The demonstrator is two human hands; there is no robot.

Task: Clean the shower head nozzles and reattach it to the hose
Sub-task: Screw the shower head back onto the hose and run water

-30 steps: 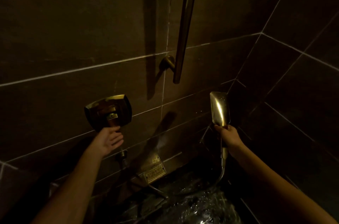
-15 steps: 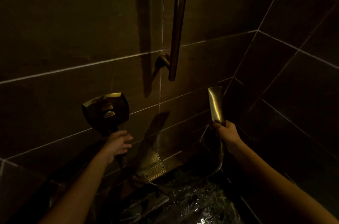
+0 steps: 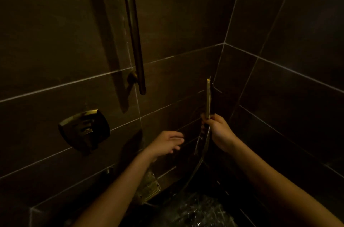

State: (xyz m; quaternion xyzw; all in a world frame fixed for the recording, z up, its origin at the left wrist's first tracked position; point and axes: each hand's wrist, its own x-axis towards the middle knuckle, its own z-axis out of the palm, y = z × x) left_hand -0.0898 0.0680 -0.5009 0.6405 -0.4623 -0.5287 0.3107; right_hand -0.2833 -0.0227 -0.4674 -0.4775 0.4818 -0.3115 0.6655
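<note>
A flat brass shower head [image 3: 208, 96] stands upright and edge-on near the tiled corner. My right hand [image 3: 219, 132] is shut around its handle just below the head. A metal hose [image 3: 200, 159] curves down from the handle toward the floor. My left hand [image 3: 167, 143] hovers open in the air left of the hose, fingers pointing right, holding nothing. The nozzle face is turned away and hidden.
A square brass valve handle [image 3: 84, 130] is mounted on the left wall. A vertical slide bar [image 3: 134, 31] runs down the wall above it. A brass wall plate [image 3: 149, 187] sits low near the wet floor [image 3: 195, 212]. Dark tiles close in on both sides.
My left hand has left the valve handle and moved right toward the hose. The shower head has turned from showing its broad back to edge-on.
</note>
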